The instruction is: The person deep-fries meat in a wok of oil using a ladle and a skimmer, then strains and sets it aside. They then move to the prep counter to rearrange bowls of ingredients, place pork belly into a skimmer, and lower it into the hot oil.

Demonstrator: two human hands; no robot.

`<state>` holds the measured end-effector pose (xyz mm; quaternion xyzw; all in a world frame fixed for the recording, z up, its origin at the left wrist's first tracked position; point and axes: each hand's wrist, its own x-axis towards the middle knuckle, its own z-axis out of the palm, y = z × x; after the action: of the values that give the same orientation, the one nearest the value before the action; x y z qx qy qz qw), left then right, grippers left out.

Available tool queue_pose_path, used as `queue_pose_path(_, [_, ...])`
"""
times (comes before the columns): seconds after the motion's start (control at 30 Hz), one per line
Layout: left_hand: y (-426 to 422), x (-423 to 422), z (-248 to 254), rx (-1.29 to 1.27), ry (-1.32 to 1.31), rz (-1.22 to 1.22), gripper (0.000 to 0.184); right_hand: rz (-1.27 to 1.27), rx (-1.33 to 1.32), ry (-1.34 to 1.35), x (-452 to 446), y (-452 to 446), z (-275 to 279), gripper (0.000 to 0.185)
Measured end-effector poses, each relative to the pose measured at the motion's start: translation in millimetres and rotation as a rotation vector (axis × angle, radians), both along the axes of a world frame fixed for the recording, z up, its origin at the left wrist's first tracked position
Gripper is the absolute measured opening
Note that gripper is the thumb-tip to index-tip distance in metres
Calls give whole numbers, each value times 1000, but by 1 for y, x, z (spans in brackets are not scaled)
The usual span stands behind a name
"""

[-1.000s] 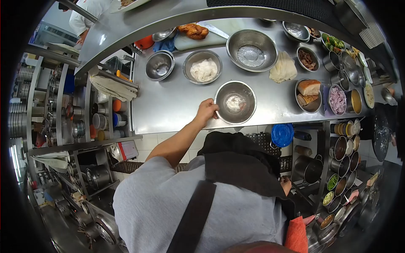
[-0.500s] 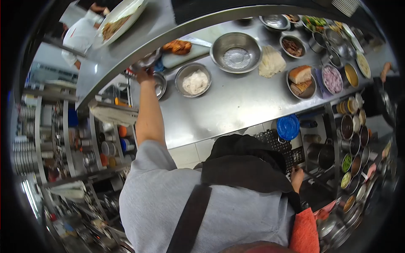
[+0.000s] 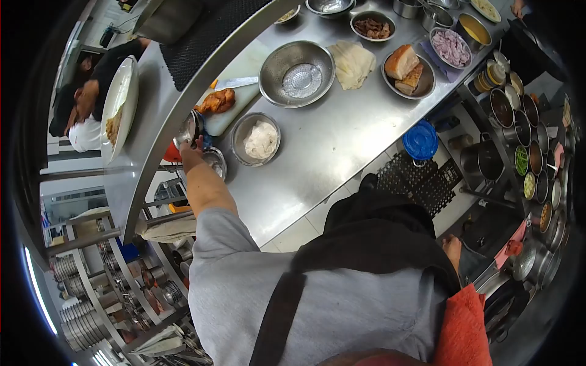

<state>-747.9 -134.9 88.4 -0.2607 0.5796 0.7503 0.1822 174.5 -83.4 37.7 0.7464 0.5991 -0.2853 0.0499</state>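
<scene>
At the left end of the steel counter, my left hand is closed on the edge of a metal bowl. A second small metal bowl stands right under my wrist. Beside it is a metal bowl holding a white, creamy mixture. Reddish-brown cooked meat lies on a pale cutting board near a knife. My right hand hangs low at my right side, fingers curled, with nothing visible in it.
A large perforated metal bowl, a pale cloth-like sheet, a bowl of bread-like pieces and chopped onion sit along the counter. A raised shelf curves above its left end. Below are a blue-lidded bucket and black floor mat.
The view has turned, so the counter now slants up to the right. My left hand remains at the metal bowl. My right hand still hangs at my side.
</scene>
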Motion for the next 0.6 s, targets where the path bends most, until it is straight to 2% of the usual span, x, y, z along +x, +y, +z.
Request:
queue_pose_path(0.03, [-1,-12,-4,11,-48,34,31,88,11,-75,9,-2,-5,13])
queue_pose_path(0.1, [-10,-52,-28,64,-104,-19,27,91,3,-76,17,2,-8,12])
queue_pose_path(0.17, [-12,-65,-42,137,-83,-49,20,52,-22,-83,11,24,1,13])
queue_pose_path(0.2, [-14,-65,-52,150,19,5,20,141,33,-115,11,34,1,16])
queue_pose_path(0.33, [-23,-60,-45,192,13,3,20,200,197,-8,-15,85,16,19])
queue_pose_path(0.4, [-24,-61,-45,228,-17,-9,27,189,278,43,-32,105,22,21])
queue_pose_path(0.47, [-27,-72,-58,305,39,-68,35,142,252,76,-56,116,39,22])
queue_pose_path(0.6, [-29,-98,-69,359,20,-74,28,122,199,112,-80,108,51,24])
